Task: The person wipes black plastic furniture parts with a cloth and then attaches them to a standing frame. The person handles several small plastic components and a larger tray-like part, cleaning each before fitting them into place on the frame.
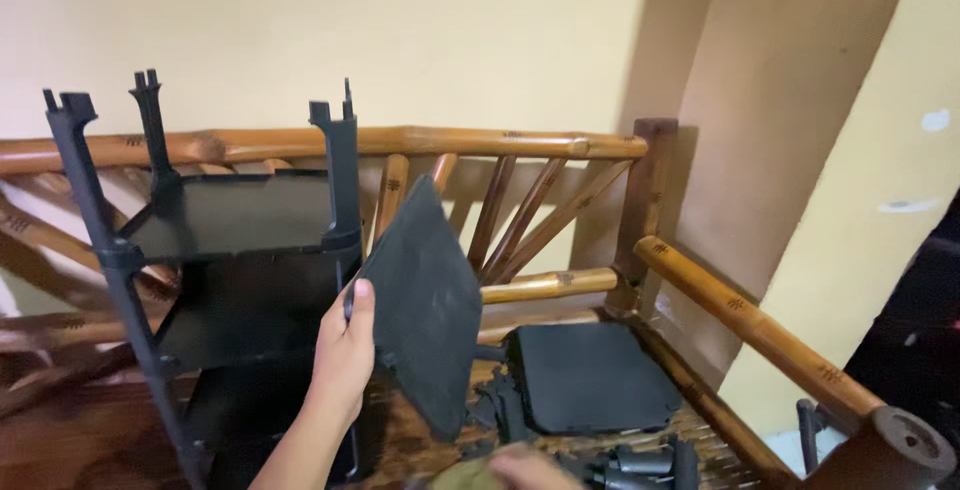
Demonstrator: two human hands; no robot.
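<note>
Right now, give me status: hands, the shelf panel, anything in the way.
Left hand grips black panel, held tilted beside the rack. Right hand low at frame edge, grip unclear. Second panel and loose parts lie on the bamboo seat.

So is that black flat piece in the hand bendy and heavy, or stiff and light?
Probably stiff: the black panel stays flat though the left hand pinches only one edge. Likely light, since a few fingers hold it up tilted. Its matte, dusty-looking surface probably isn't slippery.
</note>
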